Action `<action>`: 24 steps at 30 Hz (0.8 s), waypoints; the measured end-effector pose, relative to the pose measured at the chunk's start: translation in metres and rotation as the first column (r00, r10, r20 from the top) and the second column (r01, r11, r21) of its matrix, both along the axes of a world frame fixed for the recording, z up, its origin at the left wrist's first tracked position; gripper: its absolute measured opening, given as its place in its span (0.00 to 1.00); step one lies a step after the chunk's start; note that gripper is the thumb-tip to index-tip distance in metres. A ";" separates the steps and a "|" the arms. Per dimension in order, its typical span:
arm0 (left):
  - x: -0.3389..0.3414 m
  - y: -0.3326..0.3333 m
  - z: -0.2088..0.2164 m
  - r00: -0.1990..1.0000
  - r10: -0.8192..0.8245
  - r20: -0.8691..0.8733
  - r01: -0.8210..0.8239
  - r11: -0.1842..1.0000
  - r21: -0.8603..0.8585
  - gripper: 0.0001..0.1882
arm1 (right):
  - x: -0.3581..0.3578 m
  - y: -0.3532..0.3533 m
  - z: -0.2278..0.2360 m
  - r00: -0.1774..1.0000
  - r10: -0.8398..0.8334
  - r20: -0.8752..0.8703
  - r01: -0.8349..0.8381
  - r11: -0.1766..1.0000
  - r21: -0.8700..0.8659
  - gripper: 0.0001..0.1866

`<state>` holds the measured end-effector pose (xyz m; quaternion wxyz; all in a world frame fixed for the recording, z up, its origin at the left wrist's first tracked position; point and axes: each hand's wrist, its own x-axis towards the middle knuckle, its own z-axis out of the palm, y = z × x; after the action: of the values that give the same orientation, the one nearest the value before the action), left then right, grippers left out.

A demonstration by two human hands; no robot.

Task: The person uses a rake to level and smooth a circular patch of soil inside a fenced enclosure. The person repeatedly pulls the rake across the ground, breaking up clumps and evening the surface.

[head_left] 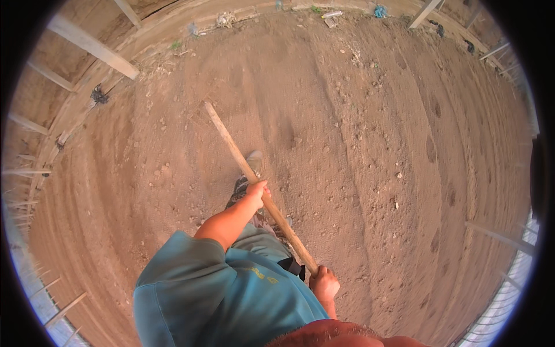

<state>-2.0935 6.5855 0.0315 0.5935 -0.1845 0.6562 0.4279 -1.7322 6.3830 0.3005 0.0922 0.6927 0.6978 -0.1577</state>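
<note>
A long wooden handle slants across the middle, from the soil ahead of me back to my right side. My left hand is wrapped round its middle, in front of my body. Near its rear end, beside my right hip, my right hand grips it too. The far end points down toward the brown soil. Faint thin lines show around that end, but I cannot tell whether a tool head is fixed there. One shoe shows just beside the handle, below its far half.
Loose soil with small clods and shallow furrows spreads all around. Pale posts stand along the left and far edges, another post at the far right. A blue scrap and a clear bottle lie along the far edge.
</note>
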 end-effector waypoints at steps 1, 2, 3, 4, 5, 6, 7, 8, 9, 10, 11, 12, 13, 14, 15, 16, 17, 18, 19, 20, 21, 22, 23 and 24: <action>0.001 0.015 -0.006 1.000 0.003 -0.008 -0.003 1.000 0.008 0.12 | -0.008 0.007 -0.005 1.000 -0.028 -0.011 0.028 1.000 0.002 0.09; -0.006 0.026 -0.018 1.000 -0.012 0.000 0.012 1.000 -0.013 0.11 | -0.019 0.017 -0.011 0.998 -0.055 -0.036 0.057 0.997 0.054 0.08; -0.018 0.037 -0.028 1.000 -0.019 0.003 0.019 0.999 -0.033 0.11 | -0.033 0.027 -0.014 0.995 -0.082 -0.047 0.084 0.996 0.028 0.08; -0.016 0.054 -0.031 0.997 -0.071 -0.009 0.071 0.996 -0.050 0.10 | -0.044 0.039 -0.016 0.992 -0.123 -0.038 0.124 0.992 0.008 0.08; -0.015 0.069 -0.031 0.992 -0.122 -0.016 0.120 0.990 -0.072 0.09 | -0.054 0.049 -0.018 0.986 -0.163 -0.023 0.162 0.987 -0.017 0.08; -0.019 0.083 -0.033 0.986 -0.160 -0.048 0.154 0.983 -0.103 0.09 | -0.065 0.056 -0.021 0.978 -0.205 -0.041 0.203 0.978 -0.053 0.09; -0.029 0.099 -0.036 0.974 -0.218 -0.061 0.210 0.970 -0.121 0.09 | -0.079 0.065 -0.027 0.972 -0.232 -0.038 0.227 0.969 -0.097 0.10; -0.046 0.119 -0.040 0.959 -0.273 -0.083 0.260 0.956 -0.133 0.10 | -0.100 0.084 -0.030 0.966 -0.255 -0.045 0.247 0.959 -0.136 0.11; -0.063 0.138 -0.044 0.940 -0.324 -0.105 0.308 0.940 -0.147 0.11 | -0.118 0.102 -0.033 0.960 -0.277 -0.051 0.264 0.948 -0.175 0.11; -0.080 0.159 -0.050 0.922 -0.361 -0.140 0.343 0.929 -0.136 0.10 | -0.133 0.123 -0.035 0.924 -0.359 -0.129 0.317 0.911 -0.263 0.14; -0.093 0.183 -0.052 0.900 -0.403 -0.168 0.386 0.914 -0.126 0.10 | -0.149 0.147 -0.037 0.897 -0.413 -0.157 0.344 0.875 -0.340 0.15; -0.116 0.203 -0.057 0.875 -0.436 -0.209 0.418 0.900 -0.124 0.10 | -0.166 0.172 -0.045 0.866 -0.461 -0.192 0.351 0.836 -0.422 0.17; -0.140 0.221 -0.061 0.859 -0.455 -0.234 0.446 0.890 -0.095 0.11 | -0.179 0.191 -0.057 0.832 -0.509 -0.222 0.350 0.791 -0.502 0.19; -0.163 0.247 -0.066 0.799 -0.505 -0.325 0.496 0.860 -0.118 0.12 | -0.186 0.204 -0.083 0.776 -0.558 -0.293 0.318 0.748 -0.582 0.22; -0.189 0.270 -0.071 0.730 -0.545 -0.413 0.535 0.831 -0.150 0.13 | -0.200 0.223 -0.103 0.718 -0.631 -0.296 0.296 0.660 -0.691 0.21; -0.212 0.290 -0.076 0.665 -0.516 -0.540 0.520 0.839 -0.161 0.16 | -0.215 0.246 -0.121 0.656 -0.700 -0.282 0.263 0.562 -0.784 0.19; -0.247 0.314 -0.081 0.580 -0.472 -0.665 0.496 0.851 -0.172 0.19 | -0.239 0.278 -0.138 0.594 -0.759 -0.267 0.204 0.463 -0.863 0.18; -0.273 0.343 -0.078 0.581 -0.490 -0.649 0.539 0.830 -0.144 0.22 | -0.261 0.310 -0.144 0.548 -0.793 -0.266 0.109 0.383 -0.917 0.17; -0.291 0.375 -0.068 0.585 -0.516 -0.625 0.587 0.802 -0.112 0.26 | -0.283 0.342 -0.148 0.497 -0.831 -0.248 0.022 0.298 -0.954 0.15; -0.303 0.408 -0.055 0.563 -0.491 -0.665 0.567 0.815 -0.122 0.28 | -0.306 0.374 -0.151 0.360 -0.911 -0.201 -0.052 0.196 -0.979 0.15; -0.323 0.437 -0.048 0.532 -0.452 -0.716 0.531 0.837 -0.133 0.30 | -0.337 0.410 -0.156 0.229 -0.962 -0.147 -0.158 0.112 -0.981 0.14; -0.358 0.458 -0.052 0.517 -0.416 -0.749 0.499 0.856 -0.131 0.31 | -0.378 0.444 -0.163 0.219 -0.959 -0.183 -0.172 0.146 -0.974 0.15; -0.394 0.474 -0.059 0.498 -0.383 -0.778 0.469 0.873 -0.129 0.32 | -0.422 0.474 -0.170 0.205 -0.955 -0.214 -0.186 0.177 -0.966 0.15; -0.424 0.486 -0.066 0.478 -0.350 -0.806 0.438 0.890 -0.127 0.32 | -0.467 0.503 -0.177 0.264 -0.900 -0.347 -0.167 0.311 -0.935 0.17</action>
<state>-2.5176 7.0712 -0.0346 0.3168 0.2162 0.8559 0.3469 -2.1995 6.8858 0.1231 -0.0091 0.5036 0.1905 -0.8426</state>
